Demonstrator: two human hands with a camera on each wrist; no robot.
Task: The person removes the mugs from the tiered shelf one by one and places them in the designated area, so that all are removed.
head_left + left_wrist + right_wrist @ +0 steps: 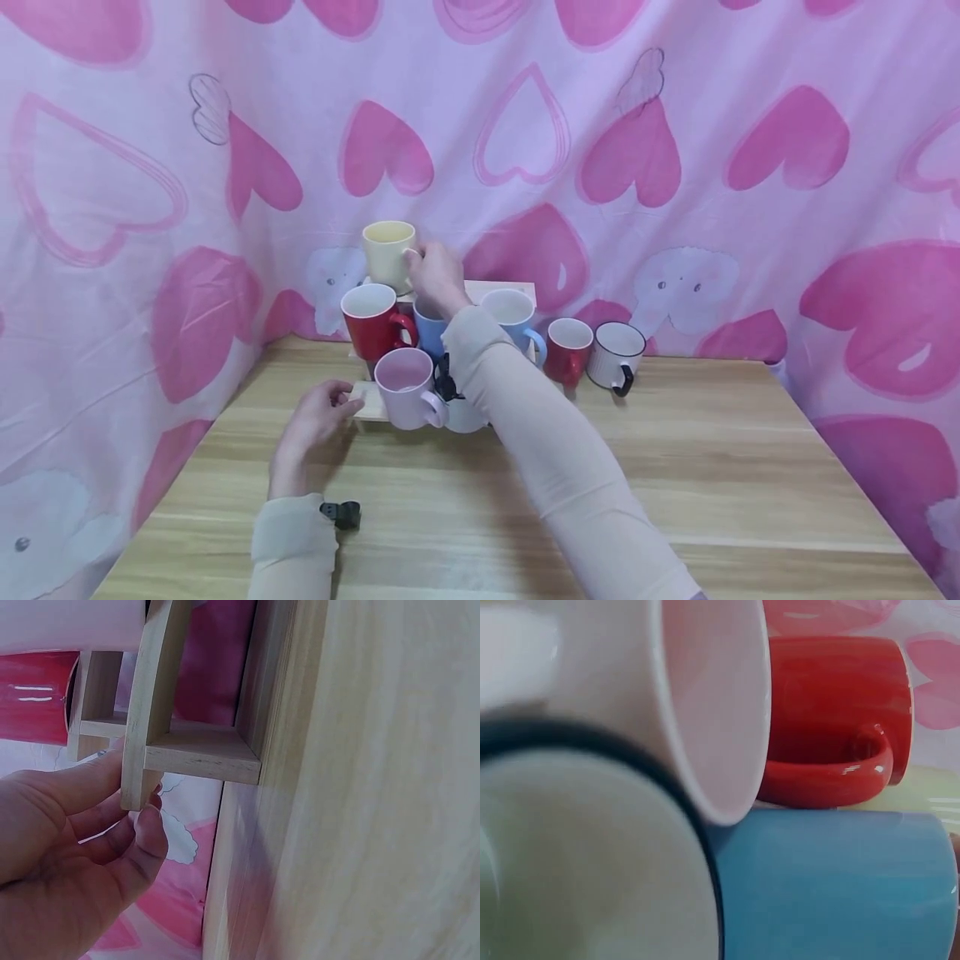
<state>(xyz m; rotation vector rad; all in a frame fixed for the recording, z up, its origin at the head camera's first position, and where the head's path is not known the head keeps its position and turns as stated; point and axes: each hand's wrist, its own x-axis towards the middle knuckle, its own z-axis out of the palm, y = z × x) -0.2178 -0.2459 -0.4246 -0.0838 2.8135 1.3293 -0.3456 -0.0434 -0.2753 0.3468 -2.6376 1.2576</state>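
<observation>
My right hand (438,279) holds the handle of a cream mug (386,262) on the top step of a tiered wooden rack (369,402). The mug stands upright at that step's left end. With thumb and fingers, my left hand (315,421) pinches the left end of the rack's lowest board (154,697). On the middle step are a red mug (367,329), a blue mug (430,329) and a light blue mug (510,312). A pink mug (405,392) sits on the lowest step beside a white mug (465,418), mostly hidden by my right arm.
Right of the rack, a smaller red mug (567,350) and a white mug with a black rim and handle (615,358) stand on the wooden table (675,483). A heart-patterned curtain (525,125) hangs behind and along both sides.
</observation>
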